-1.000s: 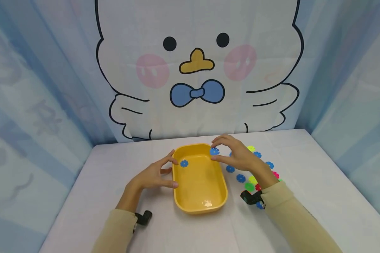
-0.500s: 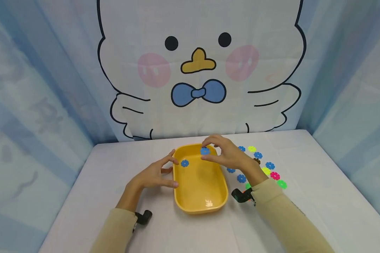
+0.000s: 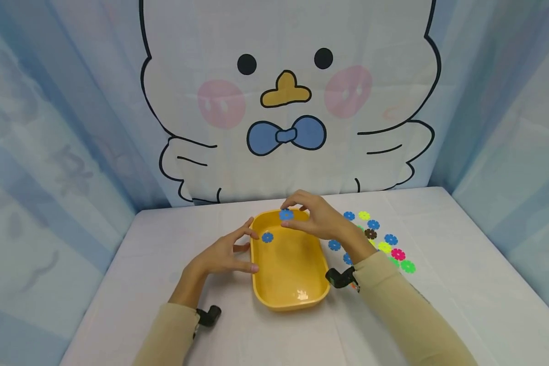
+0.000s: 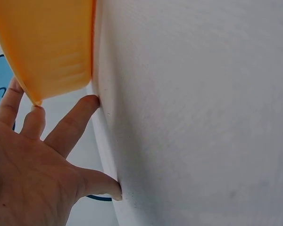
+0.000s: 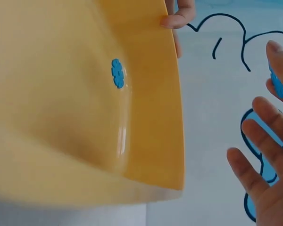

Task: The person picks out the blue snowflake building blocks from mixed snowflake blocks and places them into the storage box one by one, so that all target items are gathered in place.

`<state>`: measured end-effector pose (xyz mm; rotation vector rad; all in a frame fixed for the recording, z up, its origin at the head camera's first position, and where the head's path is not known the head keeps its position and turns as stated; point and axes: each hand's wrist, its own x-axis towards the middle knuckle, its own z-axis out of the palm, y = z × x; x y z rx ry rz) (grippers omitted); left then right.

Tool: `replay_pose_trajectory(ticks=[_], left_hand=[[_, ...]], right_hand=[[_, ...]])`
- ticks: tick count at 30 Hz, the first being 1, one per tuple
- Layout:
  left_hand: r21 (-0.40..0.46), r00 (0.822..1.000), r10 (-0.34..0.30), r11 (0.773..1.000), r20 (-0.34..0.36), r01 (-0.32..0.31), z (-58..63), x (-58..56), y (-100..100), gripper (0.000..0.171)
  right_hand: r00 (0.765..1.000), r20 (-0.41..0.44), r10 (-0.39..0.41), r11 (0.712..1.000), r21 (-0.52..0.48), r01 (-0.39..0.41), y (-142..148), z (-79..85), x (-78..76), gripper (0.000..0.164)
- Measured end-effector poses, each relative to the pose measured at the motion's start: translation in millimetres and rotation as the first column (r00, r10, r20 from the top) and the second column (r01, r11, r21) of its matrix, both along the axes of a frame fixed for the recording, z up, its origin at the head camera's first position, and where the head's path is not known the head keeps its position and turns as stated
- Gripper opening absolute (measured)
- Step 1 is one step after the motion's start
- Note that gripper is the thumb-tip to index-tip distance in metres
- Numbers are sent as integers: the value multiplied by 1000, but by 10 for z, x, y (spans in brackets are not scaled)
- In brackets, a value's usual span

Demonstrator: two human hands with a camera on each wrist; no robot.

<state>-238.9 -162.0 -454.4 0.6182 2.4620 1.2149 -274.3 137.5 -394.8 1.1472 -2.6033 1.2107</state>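
Left hand [image 3: 219, 255] spread at the tray [image 3: 289, 290], right hand [image 3: 319, 217] pinching the held flower [image 3: 286, 214] at its far end.
The left fingers splay along the left rim, seemingly to steady the tray; how firmly they press, I cannot tell. Just right of them, one blue flower [image 3: 267, 237] lies inside, toward the far end. Thumb and fingertip pinch the held flower's edges, probably leaving it easy to release; its height is unclear. Farther right, the right forearm [image 3: 357, 244] hides some scattered flowers [image 3: 391, 239]; the right-wrist view cuts off the right hand.
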Motion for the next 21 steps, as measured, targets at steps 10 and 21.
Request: replay_pose_trajectory(ticks=[10,21], left_hand=[[-8,1000,1,1000,7,-1,-7,-12,5,69],[6,1000,12,1000,-17,-12,21,-9,-21,73]], right_hand=[[997,77,-11,1000,-4,11,-184,-74,-62,34],[987,159,26,996,82,-40,-287,-226,-103,37]])
